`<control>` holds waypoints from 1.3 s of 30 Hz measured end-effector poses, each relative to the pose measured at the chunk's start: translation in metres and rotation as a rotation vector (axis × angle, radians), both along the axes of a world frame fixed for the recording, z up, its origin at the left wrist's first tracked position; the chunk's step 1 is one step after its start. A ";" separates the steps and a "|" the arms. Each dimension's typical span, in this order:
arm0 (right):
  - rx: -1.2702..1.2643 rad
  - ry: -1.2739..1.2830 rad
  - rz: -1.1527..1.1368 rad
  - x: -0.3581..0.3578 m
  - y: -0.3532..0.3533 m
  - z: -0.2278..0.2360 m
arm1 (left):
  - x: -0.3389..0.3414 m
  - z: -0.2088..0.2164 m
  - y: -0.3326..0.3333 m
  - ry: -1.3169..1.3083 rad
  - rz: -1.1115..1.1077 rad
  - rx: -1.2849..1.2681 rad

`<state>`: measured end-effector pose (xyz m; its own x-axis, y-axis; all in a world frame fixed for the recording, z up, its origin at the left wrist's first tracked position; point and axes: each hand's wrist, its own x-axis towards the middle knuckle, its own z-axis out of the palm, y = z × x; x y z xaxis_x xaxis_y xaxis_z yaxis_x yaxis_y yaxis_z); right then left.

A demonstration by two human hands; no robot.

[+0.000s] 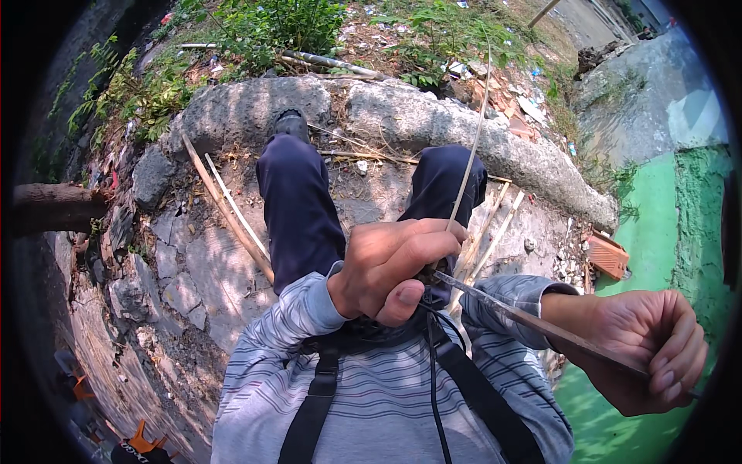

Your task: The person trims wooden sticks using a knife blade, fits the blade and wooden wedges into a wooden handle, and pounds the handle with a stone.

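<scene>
My left hand (398,267) is closed in front of my waist, between my knees. A thin pale strip (473,143), like split bamboo, rises from its fingers and bends toward the plants ahead. At the right, my right hand (653,352) has its fingers curled round the wider end of a long, narrow, dark blade (541,322). The blade slants up and left, and its narrow end meets the fingers of my left hand. Whether it touches the strip there is hidden. A dark bit shows past my right hand.
Pale sticks (498,232) lie by my right leg, and a brown pole (224,205) lies left of my legs. Ahead curves a rough concrete kerb (464,127), with plants (278,31) and litter behind. A broken orange brick (607,255) sits beside a green surface (645,224).
</scene>
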<state>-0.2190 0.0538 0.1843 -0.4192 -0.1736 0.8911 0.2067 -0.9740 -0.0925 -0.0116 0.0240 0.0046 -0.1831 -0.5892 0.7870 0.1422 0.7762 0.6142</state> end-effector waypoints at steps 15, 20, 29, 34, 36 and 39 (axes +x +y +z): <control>-0.057 0.049 0.203 -0.038 -0.004 0.004 | 0.006 0.011 0.003 -0.091 -0.160 -0.010; -0.049 0.071 0.159 -0.036 -0.006 -0.001 | 0.005 0.012 0.007 -0.140 -0.092 0.074; -0.037 0.084 0.114 -0.025 -0.003 0.001 | 0.005 0.001 0.006 -0.111 -0.129 0.054; -0.067 0.100 0.116 -0.027 0.001 0.000 | 0.005 -0.004 0.008 -0.056 -0.170 0.100; -0.117 0.137 0.234 -0.030 0.001 -0.001 | 0.008 0.000 0.007 -0.092 -0.150 0.097; -0.192 0.149 0.223 -0.048 0.010 0.001 | 0.009 0.000 0.006 -0.114 -0.121 0.086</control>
